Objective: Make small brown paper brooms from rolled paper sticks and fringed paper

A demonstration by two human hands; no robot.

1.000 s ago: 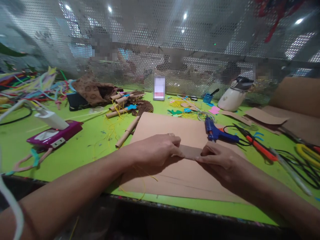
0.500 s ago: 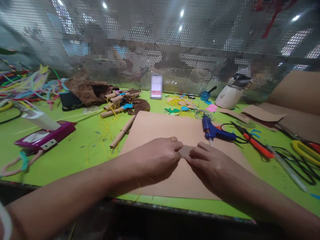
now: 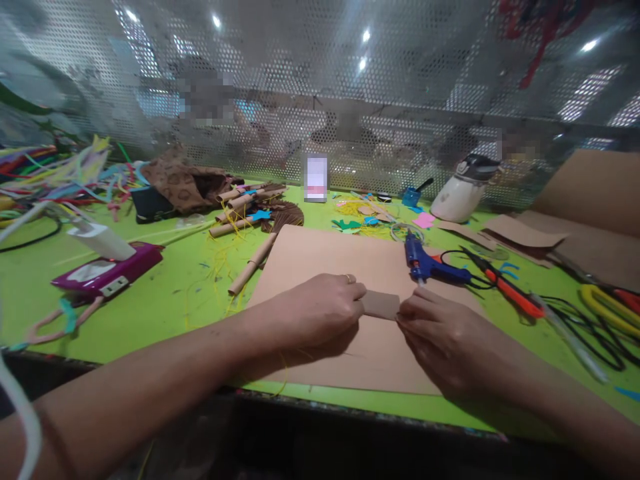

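Observation:
A small strip of brown paper (image 3: 381,305) stretches between my two hands, over a large tan sheet of card (image 3: 320,250) on the green table. My left hand (image 3: 320,308), with a ring on one finger, is closed on the strip's left end. At its right end, the fingertips of my right hand (image 3: 435,327) pinch the strip. Both ends are hidden under my fingers. Just beyond my right hand, a blue glue gun (image 3: 433,263) rests partly on the sheet, its nozzle end pointing away from me.
To the right lie an orange-handled tool (image 3: 515,290), yellow-handled scissors (image 3: 607,307) and black cable. Rolled paper tubes (image 3: 253,263) with yellow strands are at the left, near a purple power strip (image 3: 107,270). A lit phone (image 3: 316,177) stands before the perforated metal screen (image 3: 280,87).
My right hand has slid to the right, baring more of the brown strip between the hands. My left hand has kept its place on the strip. The view has shifted slightly.

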